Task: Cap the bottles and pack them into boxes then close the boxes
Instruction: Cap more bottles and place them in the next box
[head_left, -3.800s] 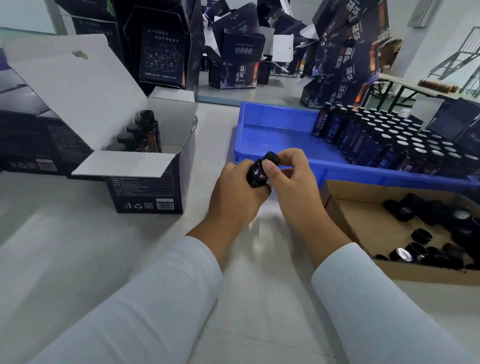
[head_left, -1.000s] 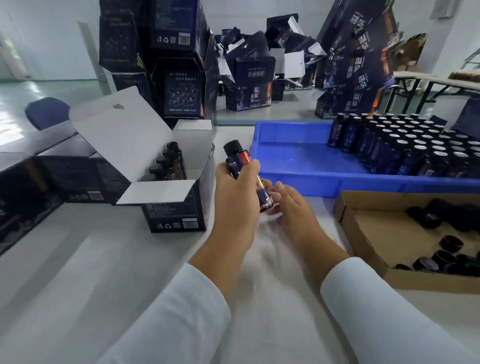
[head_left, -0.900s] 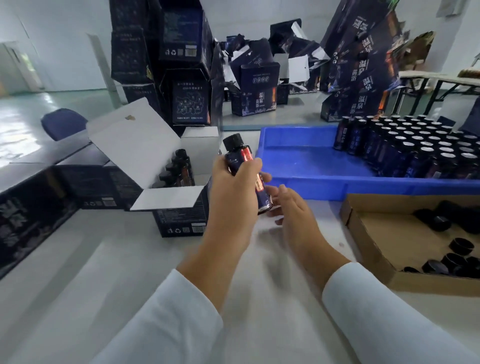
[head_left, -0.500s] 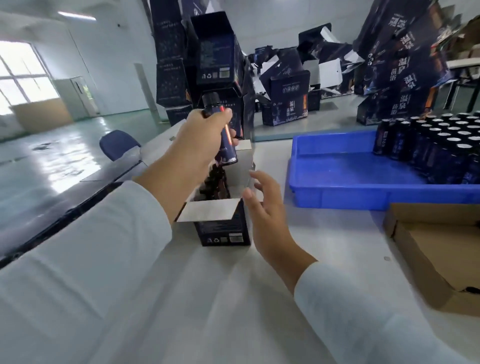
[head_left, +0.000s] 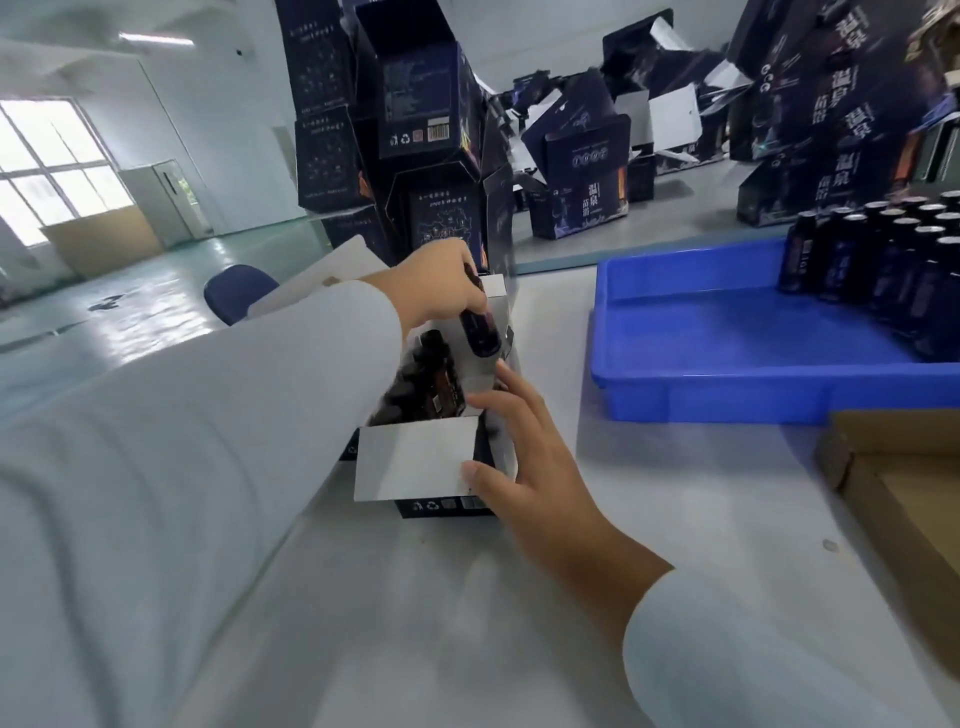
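Nearest: white sleeves of both arms, over a pale table (head_left: 649, 499). R hand (head_left: 524, 457) lay against the near-right corner of the open dark box (head_left: 441, 506), thumb on the white front flap (head_left: 415, 457), fingers fairly straight along the side wall, steadying it, not wrapped round anything. A bit further in, capped bottles (head_left: 426, 379) already stood packed inside the box, dark and blurred, count unclear.

Just beyond, L hand (head_left: 441, 283) gripped one dark bottle (head_left: 478, 327) from above, fingers curled round its upper part, cap hidden by the hand. Bottle's long axis ran steeply down w/ a slight tilt, base pointing into the box's far-right part, by the rear wall. Key relation: the free slot seemed to lie straight below the bottle's base, so the L hand was the nearer one and prob. only needed to lower along that axis while the R kept the box from sliding. Hands were apart, box between them.

Further right: blue tray (head_left: 727, 395) w/ rows of bottles at its far end, and a brown carton (head_left: 883, 467) at the frame edge. Far back: stacks of dark printed boxes (head_left: 415, 130).
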